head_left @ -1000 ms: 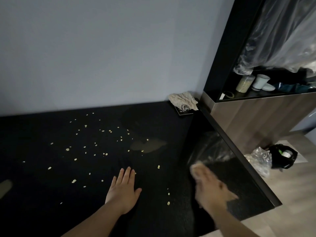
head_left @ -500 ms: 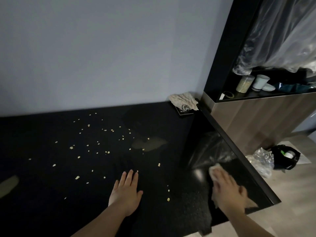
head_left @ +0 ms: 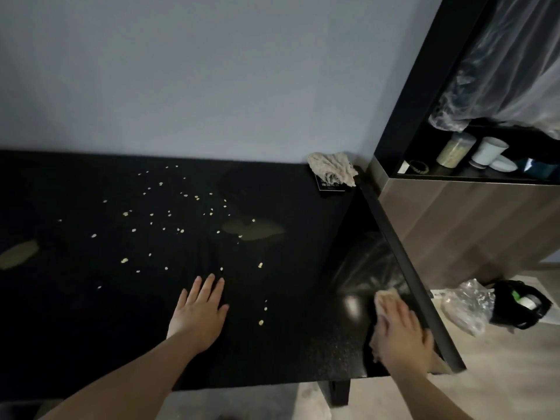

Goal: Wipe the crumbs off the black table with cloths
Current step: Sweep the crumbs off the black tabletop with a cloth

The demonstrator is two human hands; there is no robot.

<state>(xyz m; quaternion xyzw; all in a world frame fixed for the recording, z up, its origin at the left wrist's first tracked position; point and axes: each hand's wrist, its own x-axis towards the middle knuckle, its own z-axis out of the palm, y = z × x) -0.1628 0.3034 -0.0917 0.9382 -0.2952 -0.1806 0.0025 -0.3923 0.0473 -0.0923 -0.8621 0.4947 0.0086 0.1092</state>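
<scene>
Pressure matters: our right grip, fingers flat, pins the cloth at the counter edge; we should sweep leftward through the crumbs, left grip resting spread and empty.

Here's the wood-sided cabinet on the right, and up on its top ledge a tall jar of pale contents stands beside a white cup, a shallow white dish tucked just right of that cup. At the ledge's left end lies a dark beaded ring. Above the cabinet, crumpled clear plastic sheeting hangs down, framed by a black upright. Down at the cabinet's foot, on the pale floor, a clear plastic bag sits touching a black bag with something white and green inside. Left of the cabinet, a plain grey wall.
</scene>
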